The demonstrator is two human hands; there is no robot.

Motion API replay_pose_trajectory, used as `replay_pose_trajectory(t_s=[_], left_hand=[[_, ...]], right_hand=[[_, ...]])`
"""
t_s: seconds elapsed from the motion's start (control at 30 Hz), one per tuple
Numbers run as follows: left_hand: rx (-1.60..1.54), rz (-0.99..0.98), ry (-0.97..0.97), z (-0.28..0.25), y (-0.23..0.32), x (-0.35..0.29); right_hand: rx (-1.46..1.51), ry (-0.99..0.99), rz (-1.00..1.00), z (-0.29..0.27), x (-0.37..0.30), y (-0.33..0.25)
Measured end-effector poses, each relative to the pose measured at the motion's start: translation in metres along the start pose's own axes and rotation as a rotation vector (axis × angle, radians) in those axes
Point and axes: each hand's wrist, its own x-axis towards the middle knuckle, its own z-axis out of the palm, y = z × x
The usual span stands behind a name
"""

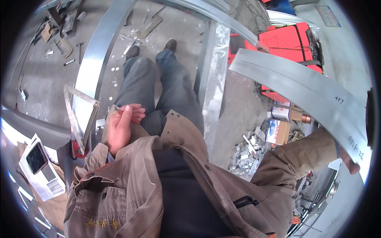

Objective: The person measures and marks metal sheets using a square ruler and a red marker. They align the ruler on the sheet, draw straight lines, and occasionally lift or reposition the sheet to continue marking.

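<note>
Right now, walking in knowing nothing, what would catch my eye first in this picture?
Probably the bright red equipment at the upper right, the strongest colour in view. Crossing in front of it, a long silvery metal bar with dark handwritten marks slants down to the right, where the right hand grips its lower edge. Lower down, right of centre, sits a heap of small pale metal pieces.

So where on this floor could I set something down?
Bare floor lies between the metal beam beside the right leg and the metal offcut heap, also just below the marker pen at left. It's crowded around the cardboard boxes.
</note>
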Motion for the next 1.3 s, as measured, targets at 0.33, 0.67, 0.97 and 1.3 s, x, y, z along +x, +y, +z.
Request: replay_pose_trajectory(t_s=[0.33, 0.67, 0.97, 1.3], left_hand=[[-0.059, 0.035, 0.042, 0.001, -0.012, -0.003], [-0.102, 0.03, 0.02, 0.0, -0.017, -0.001], [-0.098, 0.055, 0.052, -0.006, -0.027, 0.001], [-0.143, 0.027, 0.047, -0.009, -0.033, 0.003]], right_hand=[[-0.102, 0.137, 0.012, -0.02, -0.016, -0.031], [0.013, -0.015, 0.135, -0.001, -0.01, -0.04], [0.012, -0.107, 0.051, -0.002, -0.006, -0.026], [-0.058, 0.03, -0.025, 0.003, -0.005, -0.018]])
